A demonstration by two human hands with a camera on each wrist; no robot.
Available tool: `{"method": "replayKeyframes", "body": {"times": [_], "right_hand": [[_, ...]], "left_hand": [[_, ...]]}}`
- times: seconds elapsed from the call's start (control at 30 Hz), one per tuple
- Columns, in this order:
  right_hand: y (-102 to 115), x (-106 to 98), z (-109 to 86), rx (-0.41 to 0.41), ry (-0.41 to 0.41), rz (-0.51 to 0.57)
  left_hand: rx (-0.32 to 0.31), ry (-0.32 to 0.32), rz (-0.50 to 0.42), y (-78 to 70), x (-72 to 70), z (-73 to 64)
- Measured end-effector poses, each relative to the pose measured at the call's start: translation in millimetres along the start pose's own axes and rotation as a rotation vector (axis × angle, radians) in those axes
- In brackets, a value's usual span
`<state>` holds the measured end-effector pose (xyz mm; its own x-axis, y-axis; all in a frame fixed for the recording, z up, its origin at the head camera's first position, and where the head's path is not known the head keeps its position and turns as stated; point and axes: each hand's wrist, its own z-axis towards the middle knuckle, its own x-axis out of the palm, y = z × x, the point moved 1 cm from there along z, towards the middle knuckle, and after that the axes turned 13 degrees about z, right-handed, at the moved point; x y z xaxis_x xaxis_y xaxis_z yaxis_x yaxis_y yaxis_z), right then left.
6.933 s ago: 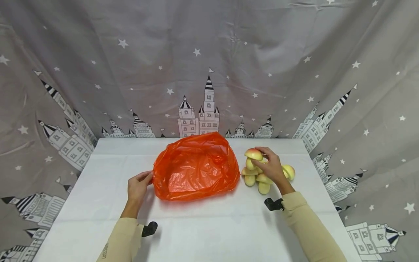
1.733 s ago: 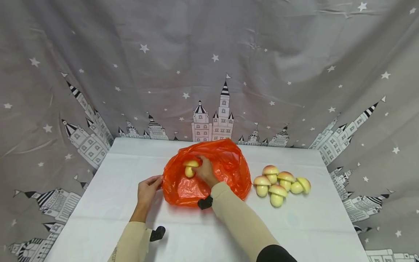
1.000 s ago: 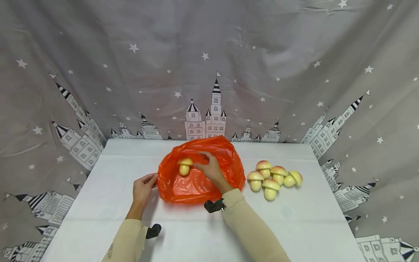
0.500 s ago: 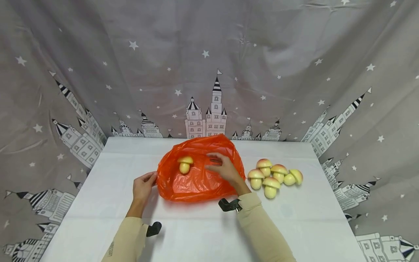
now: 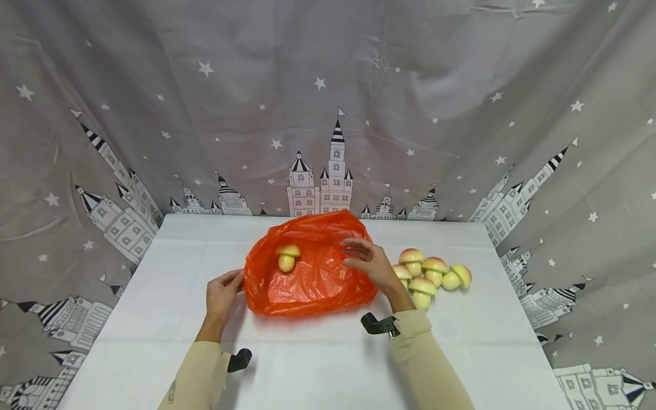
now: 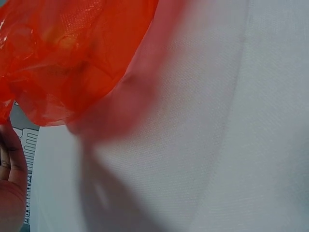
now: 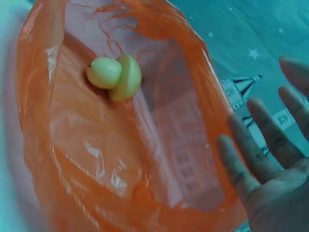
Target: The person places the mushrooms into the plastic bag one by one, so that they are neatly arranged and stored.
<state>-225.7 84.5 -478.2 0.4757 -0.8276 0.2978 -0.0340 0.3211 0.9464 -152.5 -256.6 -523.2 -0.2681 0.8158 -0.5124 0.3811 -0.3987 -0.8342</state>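
Note:
A red plastic bag [image 5: 307, 282] lies with its mouth spread wide on the table. At its left rim my left hand [image 5: 221, 293] pinches the plastic between thumb and fingers; the left wrist view shows only part of that hand. One toy mushroom [image 5: 287, 259], yellow with a rounded cap, rests inside the bag towards its left. My right hand [image 5: 371, 263] is over the bag's right rim, holding nothing, its fingers spread apart in the right wrist view. Just right of it sit several more mushrooms [image 5: 422, 290] with reddish-yellow caps, one partly hidden behind the hand.
A white cloth [image 5: 318, 370] covers the table. Behind and at both sides hangs a grey curtain [image 5: 410, 85] printed with stars and castles. A black wrist-camera mount [image 5: 379, 324] juts from the right sleeve, another black mount [image 5: 239, 360] from the left.
My right hand carried one mushroom from the group on the right into the bag, released it, then moved back rightward to the bag's right rim. The left hand keeps its grip on the left rim.

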Motion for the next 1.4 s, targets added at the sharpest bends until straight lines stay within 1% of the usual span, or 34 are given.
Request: {"method": "replayKeyframes", "body": {"times": [0.13, 0.23, 0.37, 0.53, 0.63, 0.77, 0.83, 0.93, 1.07, 1.23, 1.3, 1.4], "right_hand": [[5, -10, -10.9, -0.047, -0.025, 0.040], [8, -18, -17.1, -0.075, -0.063, 0.070], [11, -29, -24.7, -0.110, -0.103, 0.085], [11, -49, -41.3, -0.091, -0.143, 0.073], [9, -63, -52.3, -0.090, -0.173, 0.043], [7, -79, -64.5, -0.130, -0.232, 0.001], [6, -86, -70.1, -0.157, -0.285, -0.024], [5, -95, -78.7, -0.196, -0.389, -0.073], [1, -104, -89.2, -0.235, -0.499, -0.126], [-6, -112, -97.5, -0.230, -0.567, -0.197], [-10, -115, -100.3, -0.207, -0.594, -0.234], [-17, -118, -103.6, -0.165, -0.618, -0.262]], "left_hand": [[-0.005, 0.003, 0.005, 0.3, 2.0, -0.2], [-0.022, 0.008, 0.007, 1.0, 2.7, -0.1], [-0.034, 0.015, 0.016, 2.2, 3.7, 0.3], [-0.046, 0.037, 0.045, 2.8, 4.2, -1.2], [-0.048, 0.037, 0.050, 2.5, 4.1, -2.5], [-0.032, 0.022, 0.031, 1.2, 3.7, -2.4], [-0.025, 0.013, 0.011, 0.1, 3.8, -1.7], [-0.017, 0.003, -0.016, -0.6, 5.0, 0.1], [-0.019, -0.008, -0.026, -0.1, 6.7, 0.9], [-0.014, -0.015, -0.016, 0.4, 5.7, 0.4], [-0.010, -0.011, -0.018, 0.7, 4.8, 0.3], [-0.013, -0.013, -0.028, 2.0, 4.2, 0.0]]}}
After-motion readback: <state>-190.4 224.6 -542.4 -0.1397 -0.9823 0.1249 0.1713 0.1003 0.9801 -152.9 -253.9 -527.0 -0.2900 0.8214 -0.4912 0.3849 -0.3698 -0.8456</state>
